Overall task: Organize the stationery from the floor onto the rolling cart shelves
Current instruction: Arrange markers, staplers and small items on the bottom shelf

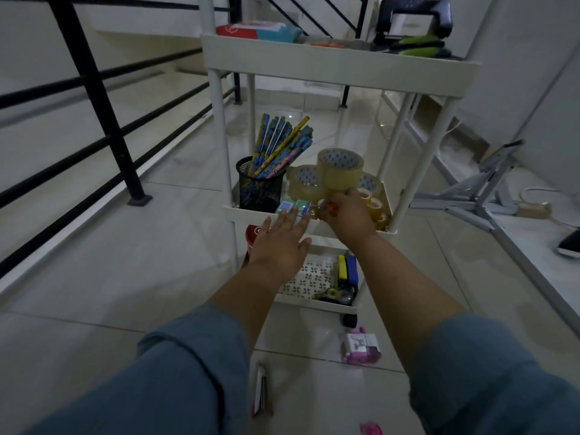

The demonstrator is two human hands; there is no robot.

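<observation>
Two hands by the cart (339,65): left hand (281,246) spread flat, right hand (346,215) pinching a tape roll (340,169).

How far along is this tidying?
Already shelved: patterned pencils in the black mesh cup, a black hole punch on top. In hand: the right hand holds a clear packing tape roll over the middle shelf; the left hand is open beside it. Left on the floor: a pink box and a flat red-edged packet.
</observation>
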